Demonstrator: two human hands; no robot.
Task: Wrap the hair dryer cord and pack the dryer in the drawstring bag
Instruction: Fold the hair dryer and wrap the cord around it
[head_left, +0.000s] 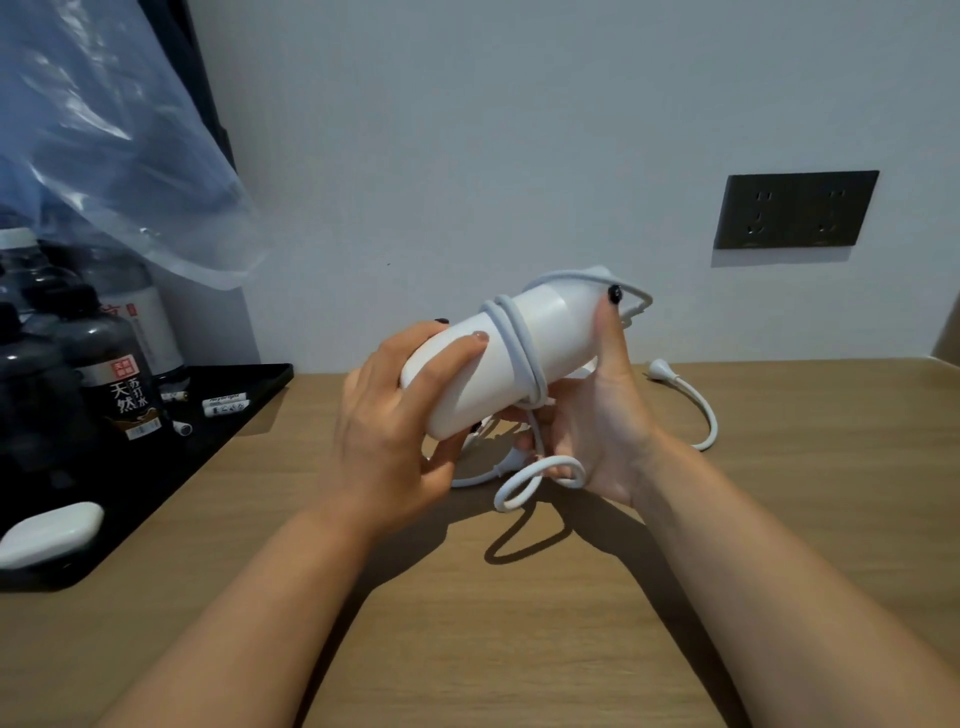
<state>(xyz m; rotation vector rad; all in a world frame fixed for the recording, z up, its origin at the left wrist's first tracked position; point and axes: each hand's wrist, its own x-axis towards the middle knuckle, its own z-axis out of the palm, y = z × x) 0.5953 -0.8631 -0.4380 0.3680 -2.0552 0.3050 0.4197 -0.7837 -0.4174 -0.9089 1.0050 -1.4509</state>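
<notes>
Hair dryer (498, 358) is held above the desk (519, 623), the left hand (395, 415) curled round its barrel and the right hand (587, 415) clasping the far end and cord (519, 478). Best keep each turn snug beside the last, feeding slack toward the plug (658, 369). A wall socket (795, 210) sits behind; a black tray (249, 395) of bottles stands left.
</notes>
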